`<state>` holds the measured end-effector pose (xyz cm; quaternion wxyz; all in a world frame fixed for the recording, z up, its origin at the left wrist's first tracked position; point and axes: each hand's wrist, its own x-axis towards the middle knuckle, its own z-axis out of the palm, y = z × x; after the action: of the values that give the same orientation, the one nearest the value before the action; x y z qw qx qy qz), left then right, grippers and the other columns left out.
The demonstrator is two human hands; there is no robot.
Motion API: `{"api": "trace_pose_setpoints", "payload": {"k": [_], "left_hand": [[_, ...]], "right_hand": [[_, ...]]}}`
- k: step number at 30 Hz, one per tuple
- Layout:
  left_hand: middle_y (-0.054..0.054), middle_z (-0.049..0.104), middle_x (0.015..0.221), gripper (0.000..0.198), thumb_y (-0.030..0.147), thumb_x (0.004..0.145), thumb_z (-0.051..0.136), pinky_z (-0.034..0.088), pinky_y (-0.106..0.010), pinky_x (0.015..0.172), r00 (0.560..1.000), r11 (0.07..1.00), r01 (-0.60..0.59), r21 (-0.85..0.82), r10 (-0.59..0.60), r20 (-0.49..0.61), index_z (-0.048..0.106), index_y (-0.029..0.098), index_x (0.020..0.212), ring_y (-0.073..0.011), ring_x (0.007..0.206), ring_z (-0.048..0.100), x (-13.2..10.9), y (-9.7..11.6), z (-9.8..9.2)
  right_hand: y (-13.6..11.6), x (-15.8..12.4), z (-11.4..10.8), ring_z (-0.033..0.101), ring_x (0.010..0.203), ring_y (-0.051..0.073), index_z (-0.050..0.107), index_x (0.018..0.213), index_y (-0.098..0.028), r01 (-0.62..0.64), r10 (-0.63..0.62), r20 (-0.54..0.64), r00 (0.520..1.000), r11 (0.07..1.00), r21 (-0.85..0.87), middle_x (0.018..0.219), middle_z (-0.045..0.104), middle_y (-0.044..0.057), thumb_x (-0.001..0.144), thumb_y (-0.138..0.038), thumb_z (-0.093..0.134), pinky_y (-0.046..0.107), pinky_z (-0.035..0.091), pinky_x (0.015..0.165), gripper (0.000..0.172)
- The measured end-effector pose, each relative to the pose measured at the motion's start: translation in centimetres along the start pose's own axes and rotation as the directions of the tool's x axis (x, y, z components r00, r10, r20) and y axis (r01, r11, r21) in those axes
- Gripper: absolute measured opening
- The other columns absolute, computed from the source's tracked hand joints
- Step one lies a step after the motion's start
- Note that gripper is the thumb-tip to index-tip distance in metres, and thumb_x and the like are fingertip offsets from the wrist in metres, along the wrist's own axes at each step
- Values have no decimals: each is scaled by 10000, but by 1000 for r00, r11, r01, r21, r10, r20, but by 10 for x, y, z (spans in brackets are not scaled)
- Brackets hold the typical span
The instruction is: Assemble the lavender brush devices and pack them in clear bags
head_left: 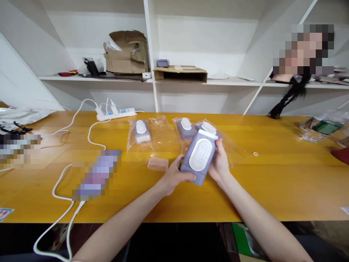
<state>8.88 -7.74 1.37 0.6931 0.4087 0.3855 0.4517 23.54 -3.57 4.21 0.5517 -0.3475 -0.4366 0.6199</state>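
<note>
A purple case with a white oval ribbed panel and a white top edge (201, 154) is held tilted above the table, between both hands. My left hand (174, 176) grips its lower left side, the thumb across the lower front. Around its right side is my right hand (220, 160), with part of its fingers hidden behind the case. Similar purple and white cases lie behind it on clear plastic bags: one at the left (142, 131), one in the middle (186, 129) and one partly covered by the held case (208, 127). A translucent pinkish box (158, 164) rests beside my left hand.
On the yellow table (272, 189) are a phone (98, 174) with a white cable, a power strip (117, 114), a small ring (255, 154) and plastic bottles (324, 127). White shelves behind hold cardboard boxes (127, 54). A person's blurred head shows at upper right.
</note>
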Motion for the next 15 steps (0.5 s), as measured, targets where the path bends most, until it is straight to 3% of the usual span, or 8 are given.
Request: {"api": "trace_pose_setpoints", "payload": {"k": [4, 10, 15], "left_hand": [[-70, 645, 988, 407, 289, 614, 744, 467, -361, 800, 996, 998, 50, -47, -53, -69, 571, 188, 968, -195, 862, 616, -1, 0, 2], [-62, 641, 966, 449, 200, 577, 744, 449, -339, 828, 999, 999, -2, -52, -1, -54, 567, 180, 988, -181, 884, 597, 0, 1, -1], [-50, 630, 887, 395, 208, 583, 723, 449, -326, 789, 1000, 999, -11, -47, 11, -10, 575, 172, 947, -177, 844, 586, 3, 3, -4]], "right_hand": [[-6, 12, 8, 611, 992, 286, 492, 1231, -239, 96, -96, -56, 994, 995, 7, 1083, 658, 78, 747, -760, 343, 423, 478, 811, 727], [-7, 16, 18, 615, 984, 290, 506, 1222, -231, 118, -118, -7, 993, 993, 19, 1069, 663, 88, 748, -743, 372, 432, 477, 815, 711], [-12, 15, 7, 611, 1004, 323, 483, 1255, -232, 127, -123, 63, 990, 989, -73, 1086, 659, 104, 733, -756, 358, 484, 455, 839, 750]]}}
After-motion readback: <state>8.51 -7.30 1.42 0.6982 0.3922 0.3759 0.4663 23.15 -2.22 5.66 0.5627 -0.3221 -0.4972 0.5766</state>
